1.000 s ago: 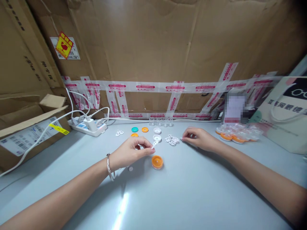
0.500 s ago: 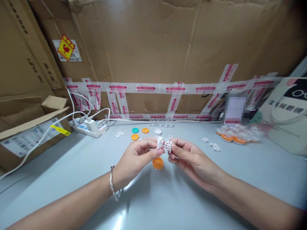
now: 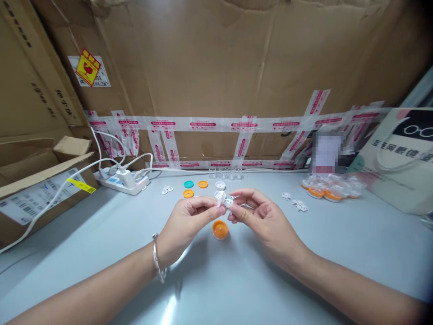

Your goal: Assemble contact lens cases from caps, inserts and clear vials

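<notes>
My left hand [image 3: 198, 218] pinches a small white plastic part [image 3: 220, 197] between thumb and index finger. In my right hand [image 3: 260, 214] is a white spoked plastic piece [image 3: 228, 203], gripped by the fingertips right against the first part. Whether the two pieces are joined I cannot tell. Just below them on the table sits an orange round cap [image 3: 220, 229] with a raised rim and a small centre point. Behind the hands lie a white ring [image 3: 220, 185], orange rings [image 3: 203, 184] and a teal ring [image 3: 188, 184].
Several clear cups [image 3: 221, 173] line the back by the cardboard. White flat parts lie left [image 3: 167, 189] and right [image 3: 299, 205]. Clear-and-orange assemblies [image 3: 333, 192] cluster at the right, near a printed bag [image 3: 399, 167]. A power strip [image 3: 123, 180] and an open carton [image 3: 40, 189] stand left.
My right hand has moved left and turned, bringing the spoked piece against the white part in my left hand. The whole view has shifted slightly.
</notes>
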Available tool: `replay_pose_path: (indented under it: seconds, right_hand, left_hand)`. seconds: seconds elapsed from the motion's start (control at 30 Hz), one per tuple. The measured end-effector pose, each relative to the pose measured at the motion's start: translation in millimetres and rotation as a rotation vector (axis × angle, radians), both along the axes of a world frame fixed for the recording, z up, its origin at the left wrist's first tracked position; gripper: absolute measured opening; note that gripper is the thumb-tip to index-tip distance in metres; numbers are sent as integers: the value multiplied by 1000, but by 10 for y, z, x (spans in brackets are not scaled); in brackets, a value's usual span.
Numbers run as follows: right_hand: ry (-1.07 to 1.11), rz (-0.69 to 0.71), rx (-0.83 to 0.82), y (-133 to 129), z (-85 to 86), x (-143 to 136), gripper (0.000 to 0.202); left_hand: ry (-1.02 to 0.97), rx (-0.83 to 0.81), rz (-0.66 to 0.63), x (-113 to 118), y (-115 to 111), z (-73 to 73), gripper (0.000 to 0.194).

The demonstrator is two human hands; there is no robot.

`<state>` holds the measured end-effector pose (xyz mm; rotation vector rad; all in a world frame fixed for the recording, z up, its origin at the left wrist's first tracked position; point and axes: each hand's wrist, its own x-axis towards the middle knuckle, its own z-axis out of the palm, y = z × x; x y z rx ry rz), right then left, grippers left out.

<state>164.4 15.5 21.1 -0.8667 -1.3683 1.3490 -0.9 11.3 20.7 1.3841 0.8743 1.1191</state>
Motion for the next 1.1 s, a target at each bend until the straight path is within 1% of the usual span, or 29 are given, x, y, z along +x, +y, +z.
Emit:
replay_pose_path:
  seconds: [0.17,0.37,0.5,0.63,0.73,0.83,0.9,1.0,1.1]
  right_hand:
    - [-266,-58,298,41,-30,60,20]
    - [-549,-96,571,67,-23,145,21]
    - [-668,-111,690,75,-24,192,24]
    - [-751,-132,904,70,-52,220,26]
    - [-777,-141,1015,77,-86,223,26]
    - [-777,-146,1046,100,-92,223,25]
    - [-742,-170,999,106,-63,224,25]
    - [-659,-237,873,83,15,218,23]
    - [-582,-230,876,42,71,200,22]
  left_hand:
    - [5,-10,-18,1,13,-2,15]
    - [50,-21,-2,7,16,-30,15]
    - [44,-47,-9,16,9,-30,15]
    - [59,-73,-23,23,2,-26,15]
    - [60,-77,-41,30,2,-33,14]
    - [50,-82,-44,32,8,-38,15]
    - [39,-84,-30,28,16,-43,15]
    - [35,-83,-6,18,24,-52,15]
    - [33,-90,-43,19,16,-52,15]
